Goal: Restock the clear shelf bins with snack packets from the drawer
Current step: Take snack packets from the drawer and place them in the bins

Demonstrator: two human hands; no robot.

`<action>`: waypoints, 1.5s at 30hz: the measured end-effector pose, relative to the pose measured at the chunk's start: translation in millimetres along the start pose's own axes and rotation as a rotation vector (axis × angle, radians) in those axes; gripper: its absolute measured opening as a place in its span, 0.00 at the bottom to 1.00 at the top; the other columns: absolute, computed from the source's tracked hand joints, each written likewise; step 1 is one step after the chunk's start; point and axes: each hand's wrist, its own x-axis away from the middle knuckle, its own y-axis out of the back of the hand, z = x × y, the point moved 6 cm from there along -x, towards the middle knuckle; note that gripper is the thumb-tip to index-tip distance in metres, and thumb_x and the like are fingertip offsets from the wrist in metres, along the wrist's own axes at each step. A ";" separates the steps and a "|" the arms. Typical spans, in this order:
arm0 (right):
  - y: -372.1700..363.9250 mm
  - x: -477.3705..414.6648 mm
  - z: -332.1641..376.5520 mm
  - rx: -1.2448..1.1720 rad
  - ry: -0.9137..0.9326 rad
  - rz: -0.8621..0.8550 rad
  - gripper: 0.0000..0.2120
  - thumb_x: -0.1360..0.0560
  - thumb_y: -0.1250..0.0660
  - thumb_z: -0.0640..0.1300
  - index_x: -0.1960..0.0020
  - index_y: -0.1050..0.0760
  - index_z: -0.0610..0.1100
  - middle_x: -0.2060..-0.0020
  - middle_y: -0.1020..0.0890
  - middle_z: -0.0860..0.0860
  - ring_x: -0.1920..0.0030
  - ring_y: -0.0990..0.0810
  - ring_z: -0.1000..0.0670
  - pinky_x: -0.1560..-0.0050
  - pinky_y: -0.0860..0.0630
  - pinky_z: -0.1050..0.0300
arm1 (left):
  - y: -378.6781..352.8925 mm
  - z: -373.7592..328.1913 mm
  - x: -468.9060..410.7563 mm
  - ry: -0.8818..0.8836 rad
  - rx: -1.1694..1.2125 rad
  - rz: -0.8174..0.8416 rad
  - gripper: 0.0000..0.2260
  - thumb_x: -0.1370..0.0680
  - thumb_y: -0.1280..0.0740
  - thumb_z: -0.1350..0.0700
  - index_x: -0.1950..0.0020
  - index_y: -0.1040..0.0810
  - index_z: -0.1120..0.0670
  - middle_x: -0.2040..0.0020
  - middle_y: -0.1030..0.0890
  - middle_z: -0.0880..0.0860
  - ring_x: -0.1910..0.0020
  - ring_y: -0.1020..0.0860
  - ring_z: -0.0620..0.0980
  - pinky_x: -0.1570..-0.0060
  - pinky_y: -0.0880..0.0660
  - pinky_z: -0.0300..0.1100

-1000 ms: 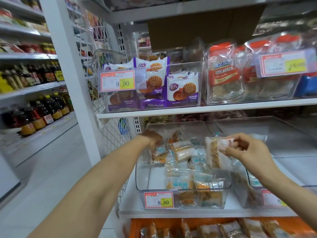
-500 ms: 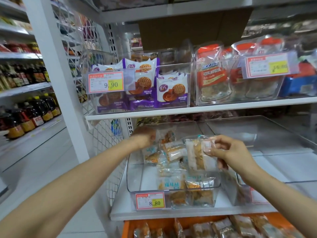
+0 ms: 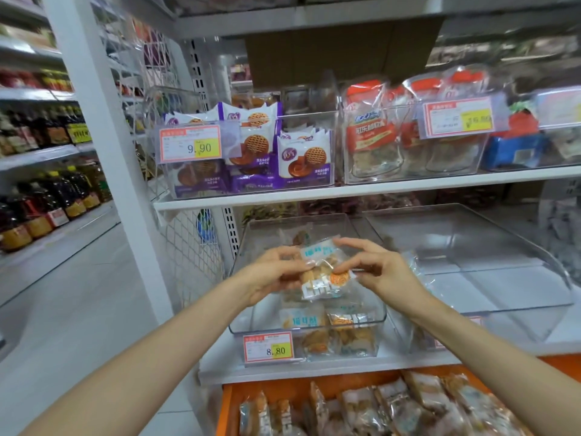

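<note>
- Snack packet [image 3: 323,269] is now held between both hands, in the air above the middle of the clear bin [image 3: 267,229]; half a second ago only the right hand held it, further to the right.
- Left hand [image 3: 272,273] has come forward from the back of the bin; its curled fingers pinch the left edge of the packet.
- Right hand [image 3: 385,273] pinches the right edge with thumb and forefinger, the other fingers a little spread.
- More packets lie in the bin below, behind the 8.80 price tag [image 3: 268,347].
- The orange drawer [image 3: 224,404] under the shelf holds packets too.
</note>
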 end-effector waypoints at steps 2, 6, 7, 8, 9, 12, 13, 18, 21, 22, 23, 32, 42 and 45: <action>1.0 -0.3 -1.2 -0.103 -0.001 -0.042 0.25 0.31 0.40 0.19 0.55 0.18 0.47 0.40 0.23 0.53 0.47 0.19 0.55 0.49 0.24 0.65 | 3.7 -3.8 -0.4 -0.066 -0.082 -0.025 0.17 0.26 0.32 0.65 0.39 0.29 0.55 0.56 0.19 0.53 0.69 0.22 0.41 0.69 0.25 0.32; 3.8 -4.0 -13.7 -0.259 -0.168 -0.178 0.16 0.26 0.33 0.33 0.44 0.26 0.50 0.46 0.20 0.51 0.59 0.17 0.49 0.60 0.21 0.57 | 7.1 -10.7 2.1 -0.114 -0.153 -0.007 0.17 0.27 0.31 0.66 0.41 0.29 0.53 0.52 0.18 0.53 0.64 0.19 0.44 0.67 0.23 0.35; 0.2 -4.6 -16.8 -0.248 -0.221 -0.150 0.16 0.26 0.31 0.36 0.42 0.28 0.49 0.50 0.19 0.52 0.63 0.18 0.51 0.62 0.21 0.57 | 4.6 -11.3 3.9 -0.117 -0.169 0.012 0.17 0.26 0.31 0.65 0.41 0.29 0.53 0.52 0.18 0.52 0.63 0.19 0.44 0.66 0.23 0.36; -4.0 -4.9 -18.7 -0.227 -0.254 -0.112 0.16 0.27 0.31 0.38 0.41 0.28 0.47 0.57 0.18 0.52 0.67 0.21 0.54 0.65 0.23 0.58 | 1.5 -11.4 5.7 -0.124 -0.185 0.031 0.15 0.26 0.32 0.64 0.41 0.28 0.54 0.53 0.18 0.52 0.63 0.19 0.45 0.65 0.22 0.35; -7.8 -5.6 -19.8 -0.201 -0.263 -0.085 0.15 0.27 0.30 0.37 0.42 0.28 0.43 0.64 0.19 0.53 0.69 0.23 0.56 0.67 0.25 0.61 | -2.1 -11.6 7.8 -0.135 -0.206 0.044 0.13 0.25 0.32 0.62 0.42 0.27 0.54 0.54 0.18 0.52 0.63 0.20 0.44 0.65 0.23 0.35; -10.1 -6.0 -18.0 -0.163 -0.228 -0.088 0.13 0.27 0.31 0.34 0.44 0.26 0.41 0.67 0.18 0.51 0.67 0.22 0.52 0.67 0.25 0.64 | 0.9 -23.4 12.4 -0.204 -0.298 -0.014 0.10 0.25 0.32 0.60 0.45 0.26 0.57 0.56 0.19 0.52 0.65 0.21 0.42 0.66 0.24 0.34; -7.5 -7.1 -17.8 -0.131 -0.213 -0.095 0.13 0.27 0.31 0.35 0.44 0.25 0.44 0.64 0.17 0.51 0.64 0.20 0.50 0.64 0.23 0.62 | 9.7 -32.0 12.9 -0.244 -0.339 -0.080 0.10 0.25 0.31 0.61 0.46 0.26 0.56 0.55 0.19 0.52 0.63 0.21 0.43 0.65 0.24 0.34; 15.3 -12.3 -22.0 0.251 -0.125 -0.105 0.10 0.27 0.31 0.38 0.49 0.23 0.50 0.60 0.17 0.51 0.58 0.20 0.50 0.54 0.24 0.63 | 78.5 -63.9 -1.6 -0.304 -0.691 -0.377 0.14 0.28 0.27 0.55 0.44 0.23 0.55 0.49 0.19 0.54 0.49 0.21 0.52 0.46 0.23 0.46; 11.8 -16.2 -23.8 0.434 -0.074 -0.046 0.09 0.27 0.31 0.39 0.48 0.21 0.49 0.58 0.17 0.54 0.56 0.20 0.54 0.55 0.27 0.69 | 89.9 -56.1 -19.1 -0.227 -0.973 -0.383 0.13 0.28 0.27 0.54 0.45 0.22 0.54 0.47 0.19 0.54 0.50 0.22 0.52 0.46 0.24 0.45; 7.0 -20.7 -24.8 0.502 -0.062 -0.017 0.10 0.27 0.31 0.41 0.47 0.21 0.50 0.56 0.17 0.54 0.53 0.20 0.53 0.52 0.27 0.65 | 91.2 -53.4 -24.6 -0.219 -1.019 -0.389 0.12 0.28 0.28 0.53 0.46 0.22 0.53 0.47 0.20 0.53 0.51 0.23 0.51 0.48 0.25 0.43; 1.0 -27.4 -26.5 0.578 -0.055 0.018 0.12 0.26 0.31 0.43 0.43 0.22 0.50 0.51 0.17 0.54 0.48 0.21 0.53 0.48 0.27 0.61 | 92.1 -51.9 -29.3 -0.220 -1.023 -0.392 0.11 0.27 0.28 0.53 0.47 0.22 0.53 0.48 0.20 0.53 0.52 0.23 0.51 0.48 0.24 0.42; -57.5 -83.0 -59.9 0.980 -0.094 0.389 0.30 0.26 0.33 0.52 0.27 0.39 0.55 0.30 0.32 0.48 0.33 0.32 0.43 0.37 0.32 0.51 | 94.5 -33.1 -61.8 -0.068 -1.285 -0.151 0.17 0.25 0.30 0.56 0.37 0.27 0.55 0.40 0.23 0.54 0.44 0.24 0.52 0.48 0.26 0.39; -30.7 -84.3 -26.8 0.958 -0.040 0.057 0.23 0.27 0.35 0.50 0.32 0.33 0.52 0.45 0.19 0.44 0.44 0.22 0.42 0.48 0.27 0.53 | 86.2 -18.8 -82.8 -0.018 -1.753 0.002 0.18 0.25 0.32 0.49 0.37 0.28 0.51 0.40 0.26 0.53 0.43 0.27 0.53 0.45 0.28 0.41; -2.7 -62.3 -10.2 0.754 -0.054 -0.073 0.21 0.29 0.31 0.50 0.37 0.28 0.52 0.49 0.18 0.48 0.47 0.21 0.44 0.53 0.28 0.54 | 81.1 -11.7 -87.2 -0.057 -1.830 0.027 0.14 0.24 0.33 0.51 0.40 0.28 0.51 0.42 0.26 0.52 0.42 0.28 0.54 0.43 0.30 0.42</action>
